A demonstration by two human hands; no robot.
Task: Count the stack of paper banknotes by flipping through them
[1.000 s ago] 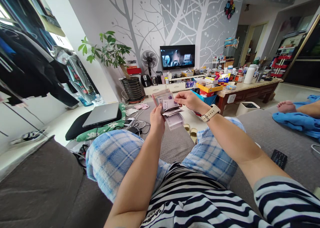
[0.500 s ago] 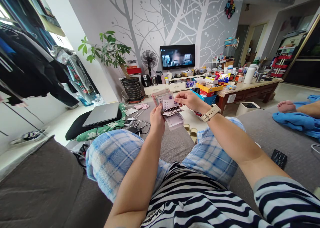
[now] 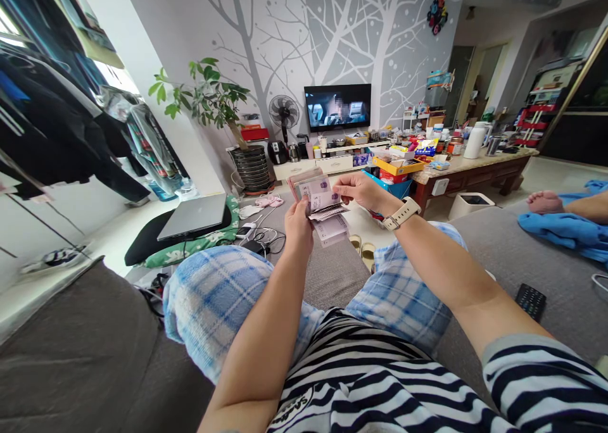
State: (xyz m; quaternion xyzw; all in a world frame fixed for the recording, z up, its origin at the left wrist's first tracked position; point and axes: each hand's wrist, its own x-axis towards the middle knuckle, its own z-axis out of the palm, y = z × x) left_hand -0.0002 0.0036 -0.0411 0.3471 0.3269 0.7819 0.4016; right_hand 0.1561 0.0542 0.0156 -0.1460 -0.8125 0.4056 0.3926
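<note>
While the left hand (image 3: 298,227) closes around a fanned wad of banknotes (image 3: 327,225), the right hand (image 3: 361,190), fingers (image 3: 342,192) nearly closed, touches the top note (image 3: 322,200).

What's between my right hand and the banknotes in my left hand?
Nothing visible stands in the way. The fingertips of the right hand are right at the edge of the banknotes, which are held in the left hand, with no object between them.
</note>
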